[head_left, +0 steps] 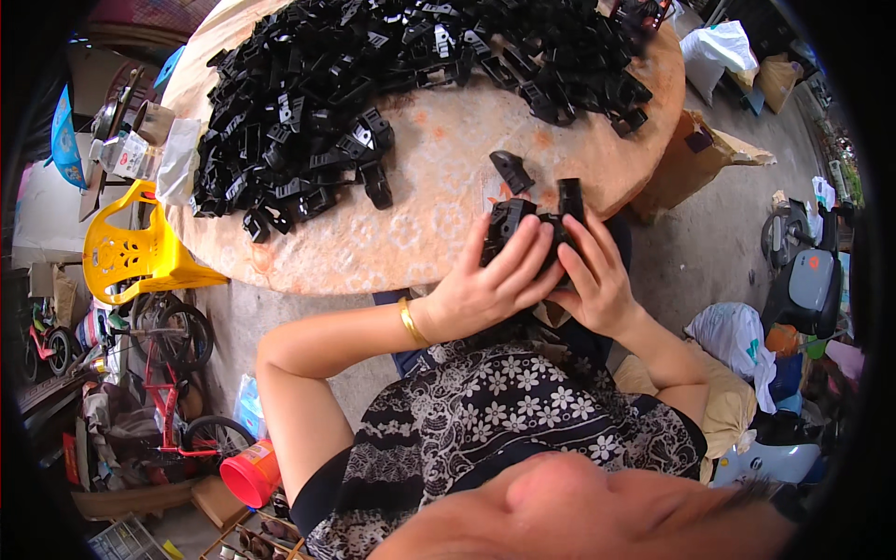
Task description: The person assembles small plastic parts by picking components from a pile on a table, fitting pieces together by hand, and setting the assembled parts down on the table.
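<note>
At the near edge of the round table (373, 247), my left hand (504, 275) curls over several black plastic parts (509, 219). My right hand (597, 275) closes on the same bunch from the other side, its fingers near an upright black piece (570, 198). How the parts under my fingers fit together is hidden. One loose black part (511, 172) lies on the tabletop just beyond my hands. A large heap of similar black plastic parts (308, 112) spreads over the far and left side of the table. A gold bracelet sits on my left wrist.
To the left stand a yellow plastic chair (131, 247), a red children's bike (168, 392) and a red bucket (250, 473). An open cardboard box (691, 163) is against the table's right side. White bags (733, 341) and a grey scooter (807, 280) are further right.
</note>
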### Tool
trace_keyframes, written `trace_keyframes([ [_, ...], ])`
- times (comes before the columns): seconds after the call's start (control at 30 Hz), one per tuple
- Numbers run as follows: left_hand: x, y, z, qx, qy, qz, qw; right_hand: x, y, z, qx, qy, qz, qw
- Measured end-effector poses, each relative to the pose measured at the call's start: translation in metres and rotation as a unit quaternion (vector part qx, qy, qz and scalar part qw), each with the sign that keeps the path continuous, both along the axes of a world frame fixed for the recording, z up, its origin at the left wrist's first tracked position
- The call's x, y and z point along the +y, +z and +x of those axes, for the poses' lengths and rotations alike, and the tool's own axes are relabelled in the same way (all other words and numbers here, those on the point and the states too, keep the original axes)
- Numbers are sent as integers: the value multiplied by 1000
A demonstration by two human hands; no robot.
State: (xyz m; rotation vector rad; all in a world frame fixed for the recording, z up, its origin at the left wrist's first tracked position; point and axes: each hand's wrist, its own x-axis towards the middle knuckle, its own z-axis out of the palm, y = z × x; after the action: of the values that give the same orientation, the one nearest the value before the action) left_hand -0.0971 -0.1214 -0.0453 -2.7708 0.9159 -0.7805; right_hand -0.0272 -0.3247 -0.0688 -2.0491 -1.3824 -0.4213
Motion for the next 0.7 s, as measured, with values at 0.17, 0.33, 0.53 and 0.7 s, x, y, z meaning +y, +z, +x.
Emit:
trace_keyframes([
  [0.17,-7,-47,-3,-70,-80,159,982,-16,-48,-26,115,-71,-49,990],
  [0.33,7,-114,8,498,-40,-293,815,-29,-99,-45,253,-25,-250,934],
  [0.53,0,-162,-42,561,-2,-201,803,-17,6,-13,12,-41,71,997],
  [0.7,-11,-165,-21,422,-164,-201,869,29,20,31,5,-116,-30,993],
])
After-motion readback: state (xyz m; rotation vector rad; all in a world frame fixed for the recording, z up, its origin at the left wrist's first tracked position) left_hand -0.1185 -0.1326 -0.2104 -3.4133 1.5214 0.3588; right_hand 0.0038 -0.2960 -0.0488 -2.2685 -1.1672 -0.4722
